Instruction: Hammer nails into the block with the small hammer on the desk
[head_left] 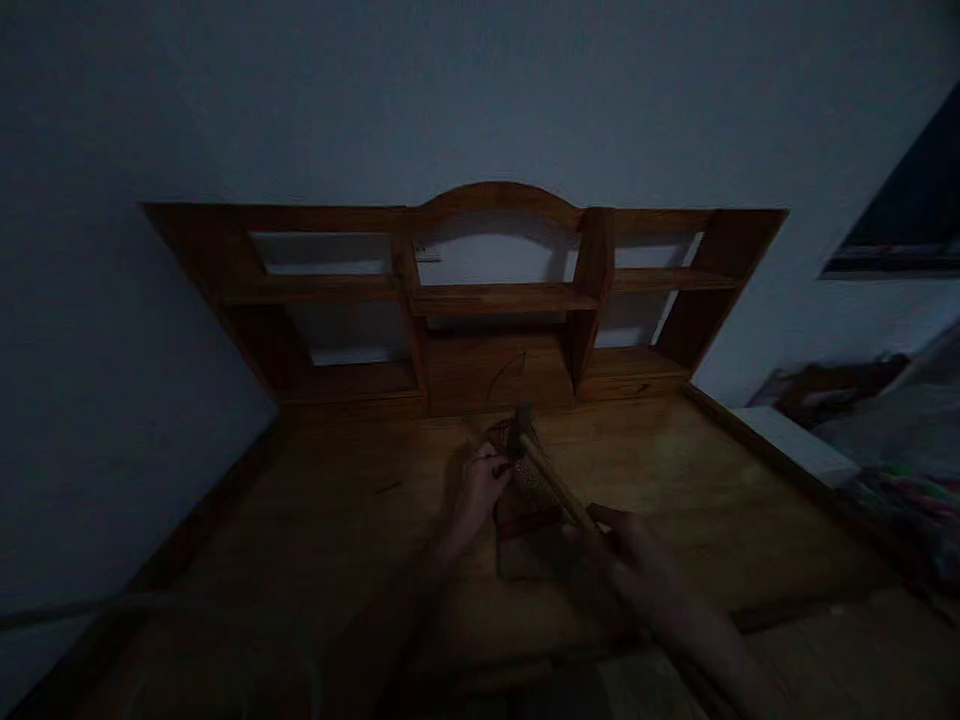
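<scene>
Pale walls (pixel 480 110) stand in weak light, and against the far one is a brown shelf unit (pixel 506 296) with an arched top in its middle part. Before it spreads a flat wooden surface (pixel 660 450), with a raised edge on its left and right sides. Near the middle of this surface, in front of the shelf unit, lies a textured piece (pixel 534 490) with a dark reddish band across it; what it is exactly, I cannot tell. One hammer (pixel 564 490) is above it, slanting, with its head at the far end of the piece. The right hand (pixel 626 550) has its fingers closed around the lower handle. The left hand (pixel 480 485) is at the left side of the piece, its fingertips just beside the hammer head. These fingers are bent together, but whether they grip something, I cannot tell. Some colourful cloth (pixel 907 510) lies at the right.
</scene>
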